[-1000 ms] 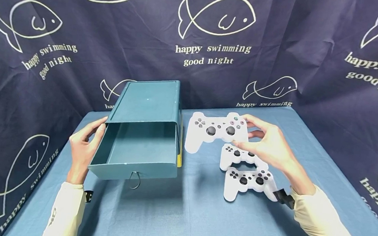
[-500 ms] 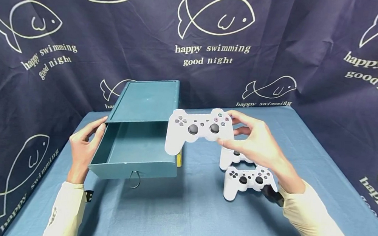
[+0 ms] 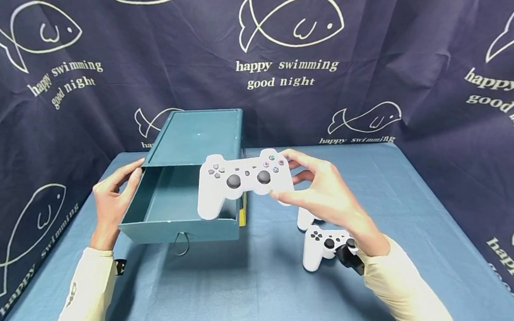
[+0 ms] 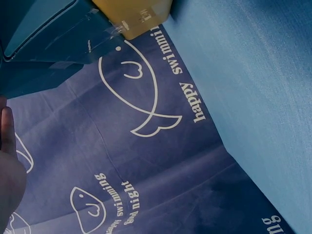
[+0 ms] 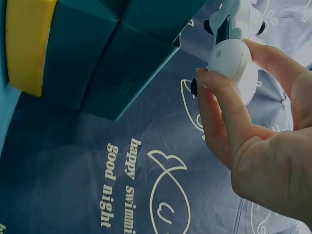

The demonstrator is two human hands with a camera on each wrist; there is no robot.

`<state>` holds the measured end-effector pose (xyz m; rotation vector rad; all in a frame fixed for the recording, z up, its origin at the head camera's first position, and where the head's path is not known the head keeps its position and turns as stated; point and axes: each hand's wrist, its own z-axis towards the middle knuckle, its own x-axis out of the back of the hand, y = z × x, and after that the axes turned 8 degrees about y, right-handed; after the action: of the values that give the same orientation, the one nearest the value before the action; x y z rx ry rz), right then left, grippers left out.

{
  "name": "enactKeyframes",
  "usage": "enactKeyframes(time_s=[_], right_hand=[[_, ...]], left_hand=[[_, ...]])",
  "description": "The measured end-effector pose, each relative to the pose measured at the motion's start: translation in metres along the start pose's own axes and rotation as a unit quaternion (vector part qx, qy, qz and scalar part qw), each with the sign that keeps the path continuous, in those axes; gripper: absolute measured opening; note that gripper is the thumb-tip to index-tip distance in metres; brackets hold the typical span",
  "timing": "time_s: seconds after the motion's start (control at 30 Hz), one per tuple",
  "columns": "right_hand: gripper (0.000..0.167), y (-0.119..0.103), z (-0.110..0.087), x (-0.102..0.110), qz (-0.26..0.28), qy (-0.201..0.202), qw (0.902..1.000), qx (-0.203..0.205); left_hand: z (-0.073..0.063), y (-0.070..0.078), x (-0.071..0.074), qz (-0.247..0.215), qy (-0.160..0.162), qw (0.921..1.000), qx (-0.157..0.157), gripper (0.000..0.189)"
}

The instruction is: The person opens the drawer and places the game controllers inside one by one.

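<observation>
My right hand [image 3: 323, 193] pinches a white game controller [image 3: 211, 192] by its right grip, thumb in front and fingers behind. The controller hangs over the right side of the pulled-out drawer [image 3: 180, 229]. In the right wrist view the same controller [image 5: 229, 61] is seen end-on between thumb and fingers. My left hand [image 3: 111, 195] touches the left front corner of the teal drawer box [image 3: 199, 137] with fairly straight fingers and thumb. Only part of the left hand [image 4: 10, 180] shows in the left wrist view. Below my right forearm lies a second white controller [image 3: 314, 249], partly covered.
Another white controller [image 3: 304, 219] lies behind it, mostly hidden by my right hand. A yellow part [image 3: 243, 216] shows beneath the drawer box at its right. A wire ring [image 3: 182, 243] hangs from the drawer front. Dark blue printed cloth [image 3: 285, 111] stands behind the blue table [image 3: 234, 303].
My right hand has carried the controller leftward, from beside the drawer box to over the drawer's right side, and it now tilts slightly. My left hand and the box have stayed in place.
</observation>
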<state>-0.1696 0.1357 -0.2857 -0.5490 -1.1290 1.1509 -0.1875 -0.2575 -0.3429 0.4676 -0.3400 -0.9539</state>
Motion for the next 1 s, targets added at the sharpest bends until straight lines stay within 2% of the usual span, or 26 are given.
enactKeyframes(time_s=[0.4, 1.0], right_hand=[[0.056, -0.014, 0.007, -0.019, 0.012, -0.027, 0.9994, 0.019], [0.044, -0.031, 0.022, -0.040, -0.032, -0.047, 0.9964, 0.062]], left_hand=[[0.000, -0.001, 0.000, -0.006, 0.003, 1.0000, -0.005, 0.024], [-0.001, -0.002, 0.000, -0.006, 0.006, 1.0000, 0.001, 0.023]])
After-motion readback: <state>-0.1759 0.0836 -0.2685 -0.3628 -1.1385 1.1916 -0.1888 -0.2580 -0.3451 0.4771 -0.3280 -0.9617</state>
